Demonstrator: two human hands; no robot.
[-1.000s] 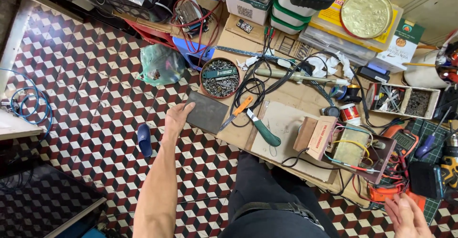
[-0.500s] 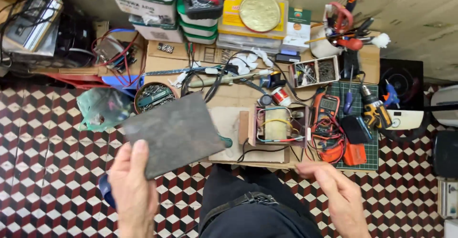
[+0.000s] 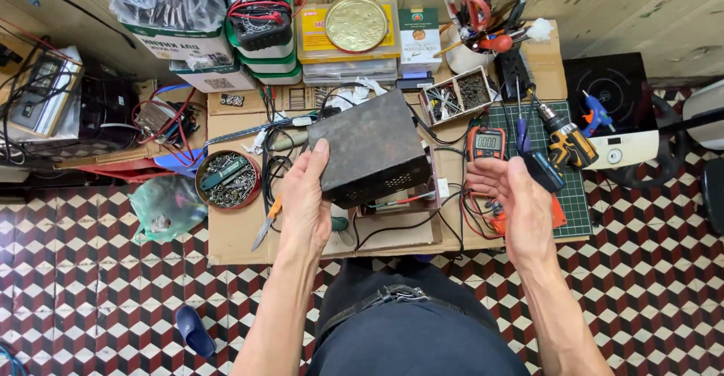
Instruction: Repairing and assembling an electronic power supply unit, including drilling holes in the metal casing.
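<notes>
The dark metal cover (image 3: 369, 150), held low by the knees half a second ago, is now up over the surface (image 3: 234, 236), the left hand (image 3: 305, 195) in a closed grip on its left edge. The right hand (image 3: 520, 202) hovers open beside the orange multimeter (image 3: 486, 144), holding nothing. The round tin (image 3: 228, 180) holds screws; the divided tray (image 3: 456, 97) holds small hardware.

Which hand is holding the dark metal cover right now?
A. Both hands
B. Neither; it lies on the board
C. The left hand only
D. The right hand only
C: the left hand grips the dark metal cover by its left edge, while the right hand is open, apart from it.
</notes>
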